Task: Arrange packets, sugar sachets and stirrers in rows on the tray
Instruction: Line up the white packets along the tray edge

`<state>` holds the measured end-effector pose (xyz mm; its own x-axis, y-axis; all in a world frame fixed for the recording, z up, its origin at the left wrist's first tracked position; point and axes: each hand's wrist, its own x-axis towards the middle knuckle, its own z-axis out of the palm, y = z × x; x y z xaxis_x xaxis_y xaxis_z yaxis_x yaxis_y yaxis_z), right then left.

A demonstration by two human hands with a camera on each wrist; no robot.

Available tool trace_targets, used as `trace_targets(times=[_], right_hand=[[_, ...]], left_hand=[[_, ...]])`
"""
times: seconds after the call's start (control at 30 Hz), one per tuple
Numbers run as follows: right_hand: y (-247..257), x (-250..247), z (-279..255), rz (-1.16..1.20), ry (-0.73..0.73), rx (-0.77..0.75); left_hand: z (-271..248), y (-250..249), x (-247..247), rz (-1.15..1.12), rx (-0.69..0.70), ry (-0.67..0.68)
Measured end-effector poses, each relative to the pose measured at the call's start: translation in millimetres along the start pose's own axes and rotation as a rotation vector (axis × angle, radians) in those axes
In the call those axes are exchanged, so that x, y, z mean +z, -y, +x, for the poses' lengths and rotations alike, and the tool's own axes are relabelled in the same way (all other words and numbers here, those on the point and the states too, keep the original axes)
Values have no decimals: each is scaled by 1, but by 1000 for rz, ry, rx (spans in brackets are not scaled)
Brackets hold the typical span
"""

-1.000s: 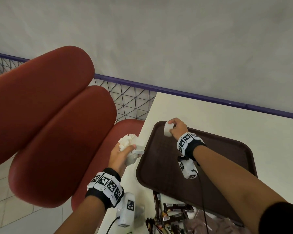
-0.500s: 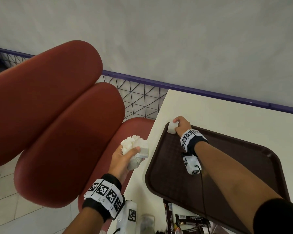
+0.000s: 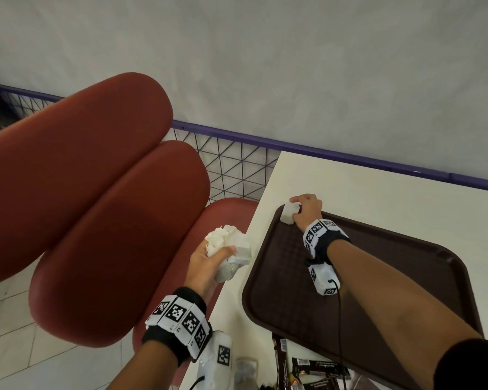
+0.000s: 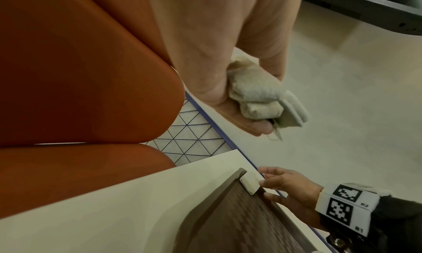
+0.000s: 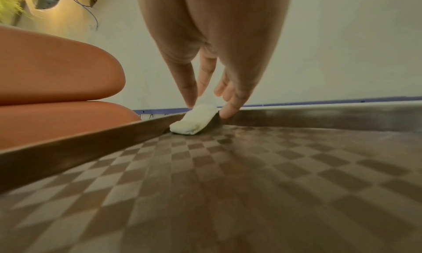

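One white sachet (image 3: 288,213) lies in the far left corner of the tray (image 3: 406,266), one end tilted up against the rim, and my right hand (image 3: 307,211) pinches it there, fingertips (image 5: 190,101) on either side. From the right wrist view the sachet (image 5: 195,120) sits right where the two rim walls meet, so it has no room to go further left or back; the checkered tray floor stretches bare toward me and to the right. My left hand (image 3: 209,263) hangs off the table's (image 3: 378,198) left edge, over the red seat (image 3: 119,243), fingers curled tight round a bunch of white sachets (image 3: 228,249); I cannot count them, as the palm hides most of the bunch (image 4: 260,98). The tray sits close to the table's left edge, with a narrow strip of tabletop between. Dark packets (image 3: 307,367) lie on the table just near the tray's near rim, cut off by the bottom of the head view and partly behind my right forearm, their print too small to read.
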<state>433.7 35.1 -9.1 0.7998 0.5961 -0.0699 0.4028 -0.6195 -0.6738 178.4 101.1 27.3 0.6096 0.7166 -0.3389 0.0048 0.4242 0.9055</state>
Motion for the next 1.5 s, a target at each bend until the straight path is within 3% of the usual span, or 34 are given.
trace_targets(times=[0.1,0.2,0.33,0.53,0.93,1.23,1.5], right_hand=[[6,-6,-13,2,20,-80],[19,-10,-35,170,93,-156],[41,-17,-74,442,307,-160],[53,-16,-111,462,493,-124],[51,-36,-123,702,261,-24],[10,-44,-93,453,-5,85],[3,-29,-48,373,-74,177]], left_hand=[[0,0,3,7,1,-5],[-1,0,6,22,-7,-20],[-6,-1,13,8,6,-29],[-16,-2,20,-39,2,-3],[-22,-5,17,-121,-17,41],[-13,-7,5,-62,-53,-7],[5,-8,9,-81,-55,5]])
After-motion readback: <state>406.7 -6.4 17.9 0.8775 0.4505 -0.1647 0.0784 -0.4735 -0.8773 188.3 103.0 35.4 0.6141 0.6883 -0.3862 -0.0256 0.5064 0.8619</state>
